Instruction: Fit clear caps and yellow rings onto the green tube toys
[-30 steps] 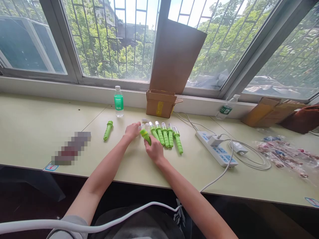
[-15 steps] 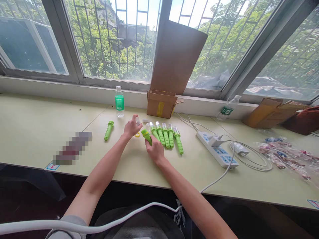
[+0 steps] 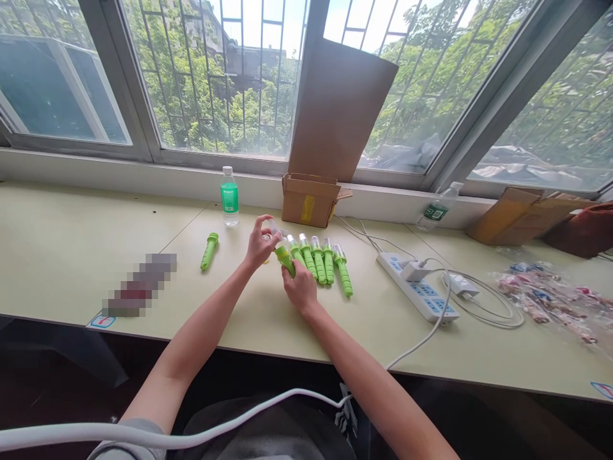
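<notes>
My right hand (image 3: 301, 289) is wrapped round a green ribbed toy-torch handle (image 3: 284, 254), tilted with its wide end up and to the left. Between the fingers of my left hand (image 3: 260, 244) is a clear plastic cap (image 3: 274, 226), just above that wide end; whether they touch I cannot tell. A yellow ring (image 3: 266, 260), mostly hidden, lies by the left fingertips. Right of the hands, several green toy torches with clear caps (image 3: 328, 263) lie side by side on the table. One uncapped green handle (image 3: 209, 252) lies apart to the left.
A water bottle (image 3: 230, 198) and an opened cardboard box (image 3: 309, 203) stand towards the window. On the right are a white power strip (image 3: 416, 291) with cables and bagged small items (image 3: 546, 294). A white cable (image 3: 201, 436) crosses in front of my body.
My left hand has moved right with the clear cap, bringing it close to the green handle's wide end. My right hand and the handle have shifted only slightly.
</notes>
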A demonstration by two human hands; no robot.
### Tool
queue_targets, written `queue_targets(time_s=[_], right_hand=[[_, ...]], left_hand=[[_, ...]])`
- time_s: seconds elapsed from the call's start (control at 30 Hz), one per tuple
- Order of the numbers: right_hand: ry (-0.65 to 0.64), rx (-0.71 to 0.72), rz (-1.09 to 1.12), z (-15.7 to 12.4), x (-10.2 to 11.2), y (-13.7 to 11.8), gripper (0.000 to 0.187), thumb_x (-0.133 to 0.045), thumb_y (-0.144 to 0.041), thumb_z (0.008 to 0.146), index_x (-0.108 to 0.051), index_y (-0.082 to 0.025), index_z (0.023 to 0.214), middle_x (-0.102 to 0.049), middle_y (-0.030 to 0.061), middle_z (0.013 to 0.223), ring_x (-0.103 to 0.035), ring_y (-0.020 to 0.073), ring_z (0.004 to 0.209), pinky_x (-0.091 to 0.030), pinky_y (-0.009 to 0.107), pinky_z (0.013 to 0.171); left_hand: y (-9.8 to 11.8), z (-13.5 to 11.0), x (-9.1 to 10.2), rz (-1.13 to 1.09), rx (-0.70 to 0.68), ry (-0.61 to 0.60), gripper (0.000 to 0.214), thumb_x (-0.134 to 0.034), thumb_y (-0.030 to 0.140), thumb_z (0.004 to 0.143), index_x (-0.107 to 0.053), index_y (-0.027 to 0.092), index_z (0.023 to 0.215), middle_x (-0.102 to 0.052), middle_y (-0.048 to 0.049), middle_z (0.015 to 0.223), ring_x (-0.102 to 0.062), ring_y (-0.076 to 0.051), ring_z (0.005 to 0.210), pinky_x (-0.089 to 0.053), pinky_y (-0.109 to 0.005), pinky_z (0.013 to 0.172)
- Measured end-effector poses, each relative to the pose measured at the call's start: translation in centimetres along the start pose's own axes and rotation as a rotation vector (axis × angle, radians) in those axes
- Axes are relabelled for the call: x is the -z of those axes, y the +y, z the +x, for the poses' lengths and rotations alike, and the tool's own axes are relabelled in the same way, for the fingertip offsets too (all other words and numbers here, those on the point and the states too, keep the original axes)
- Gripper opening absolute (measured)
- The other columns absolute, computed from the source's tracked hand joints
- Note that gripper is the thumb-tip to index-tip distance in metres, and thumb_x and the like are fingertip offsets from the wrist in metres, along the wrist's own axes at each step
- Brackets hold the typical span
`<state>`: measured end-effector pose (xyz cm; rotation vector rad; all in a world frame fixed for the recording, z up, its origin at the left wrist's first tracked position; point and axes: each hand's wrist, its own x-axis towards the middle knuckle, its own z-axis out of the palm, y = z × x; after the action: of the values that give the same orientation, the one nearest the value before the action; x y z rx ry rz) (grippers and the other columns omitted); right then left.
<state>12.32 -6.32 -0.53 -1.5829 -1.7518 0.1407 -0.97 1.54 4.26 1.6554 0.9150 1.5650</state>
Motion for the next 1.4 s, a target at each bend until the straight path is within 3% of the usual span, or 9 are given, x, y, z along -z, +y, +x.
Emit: queue_targets(time_s=[0.27,0.43,0.87,1.17,1.3,1.4], right_hand=[[0.037,-0.028,0.052,0.2,0.2,-0.1,0.029,-0.042,-0.035,0.091,-0.056,-0.017,0.110,-0.067,0.0078,0.087,-0.060,0.0228,0.074,-0.038,0.030,0.061],[0.071,-0.029,0.058,0.3,0.3,0.1,0.030,-0.041,-0.036,0.091,-0.057,-0.016,0.107,-0.066,0.0087,0.082,-0.059,0.0236,0.071,-0.038,0.031,0.061],[0.073,-0.001,0.067,0.4,-0.1,0.6,0.029,-0.041,-0.039,0.091,-0.058,-0.017,0.103,-0.064,0.0082,0.082,-0.057,0.0228,0.070,-0.038,0.030,0.061],[0.086,-0.008,0.161,0.5,0.1,0.7,0.029,-0.041,-0.039,0.091,-0.058,-0.017,0.099,-0.063,0.0068,0.078,-0.056,0.0210,0.068,-0.040,0.030,0.064],[0.091,-0.013,0.173,0.6,0.1,0.8,0.030,-0.040,-0.040,0.092,-0.057,-0.017,0.099,-0.063,0.0066,0.077,-0.056,0.0203,0.067,-0.039,0.029,0.064],[0.108,-0.008,0.153,0.7,0.1,0.7,0.031,-0.041,-0.040,0.092,-0.057,-0.016,0.102,-0.064,0.0074,0.079,-0.057,0.0212,0.070,-0.040,0.030,0.064]], left_hand=[[0.0,-0.2,-0.2,0.113,-0.021,0.092,0.048,-0.065,0.035,0.074,-0.046,0.026,0.117,-0.060,0.0041,0.072,-0.049,-0.008,0.046,-0.041,-0.021,0.048],[0.6,-0.5,-0.1,0.025,0.057,-0.038,0.048,-0.066,0.037,0.074,-0.048,0.024,0.117,-0.061,0.0036,0.070,-0.048,-0.007,0.044,-0.042,-0.020,0.045],[0.9,-0.4,0.4,-0.092,0.123,-0.137,0.050,-0.066,0.042,0.076,-0.047,0.022,0.118,-0.065,0.0008,0.074,-0.049,-0.006,0.041,-0.043,-0.019,0.042],[0.7,-0.8,-0.3,-0.118,0.141,-0.221,0.055,-0.071,0.043,0.072,-0.049,0.022,0.117,-0.065,0.0004,0.072,-0.048,-0.006,0.040,-0.042,-0.018,0.041],[1.4,-1.1,-0.4,-0.112,0.142,-0.202,0.056,-0.070,0.044,0.074,-0.050,0.023,0.122,-0.065,0.0002,0.075,-0.046,-0.005,0.039,-0.041,-0.019,0.041],[1.6,-0.9,-0.3,-0.136,0.120,-0.092,0.056,-0.066,0.048,0.076,-0.049,0.026,0.125,-0.065,-0.0012,0.086,-0.045,-0.003,0.039,-0.040,-0.019,0.041]])
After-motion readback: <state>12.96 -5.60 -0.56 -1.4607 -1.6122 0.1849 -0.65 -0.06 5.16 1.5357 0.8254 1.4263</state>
